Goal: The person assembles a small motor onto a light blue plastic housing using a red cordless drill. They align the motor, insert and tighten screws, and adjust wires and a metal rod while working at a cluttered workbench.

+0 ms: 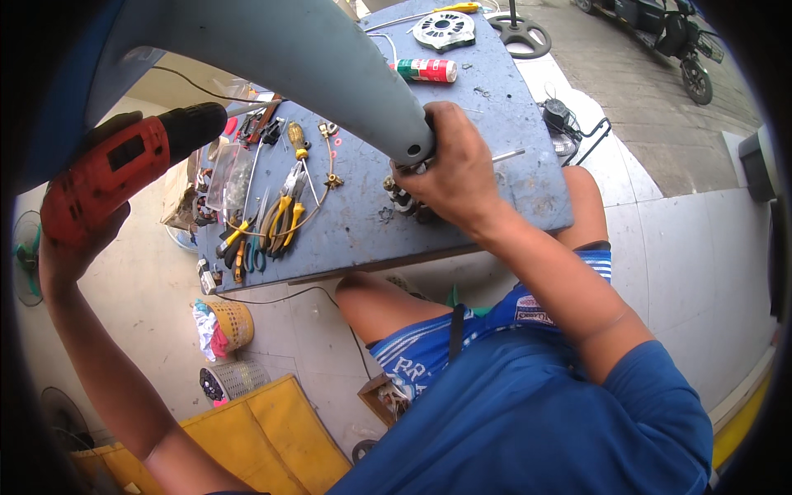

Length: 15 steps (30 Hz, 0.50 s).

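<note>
Grey tapered shell (313, 74) (smooth, matte, plastic-looking, w/ a small round hole near its narrow end) was angled over the table (478, 157). R hand (458, 169) had its fingers clamped on that narrow end, above the table's right part. L hand (62, 260) was wrapped round a chunky red-and-black drill (107, 177) off the table's left side, fingers closed on it, tho couldn't tell abt the trigger finger. Table surface was blue-grey & scuffed. On its left part: pliers (294, 224) w/ yellow-and-black grips, plus a screwdriver (298, 140) w/ an amber handle. Toward its far edge: a red/green/white cylinder (425, 71) & a round slotted disc (444, 29).
</note>
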{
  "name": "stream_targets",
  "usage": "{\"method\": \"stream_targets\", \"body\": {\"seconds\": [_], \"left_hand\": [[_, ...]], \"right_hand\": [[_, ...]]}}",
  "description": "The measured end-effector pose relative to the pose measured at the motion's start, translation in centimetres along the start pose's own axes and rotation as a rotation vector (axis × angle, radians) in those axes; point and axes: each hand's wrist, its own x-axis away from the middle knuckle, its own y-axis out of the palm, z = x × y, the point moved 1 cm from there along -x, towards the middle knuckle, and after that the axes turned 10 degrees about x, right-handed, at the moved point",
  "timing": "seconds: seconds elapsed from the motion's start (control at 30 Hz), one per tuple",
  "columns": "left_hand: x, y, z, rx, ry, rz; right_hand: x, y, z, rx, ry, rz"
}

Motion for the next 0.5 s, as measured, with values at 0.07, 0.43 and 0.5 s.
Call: {"method": "stream_targets", "body": {"seconds": [0.07,0.43,0.5], "left_hand": [[-1.4,-0.2,0.2,-0.048,0.000,0.066],[-9.6,-0.7,11.7,-0.374,0.477,-0.276],[-8.6,0.4,10.0,-0.470,0.392,-0.279]], "right_hand": [[0.2,-0.1,0.1,-0.018,-0.010,0.003],[0.7,-0.2,0.7,-0.139,0.020,0.003],[0.8,-0.2,0.7,-0.114,-0.023,0.024]]}}
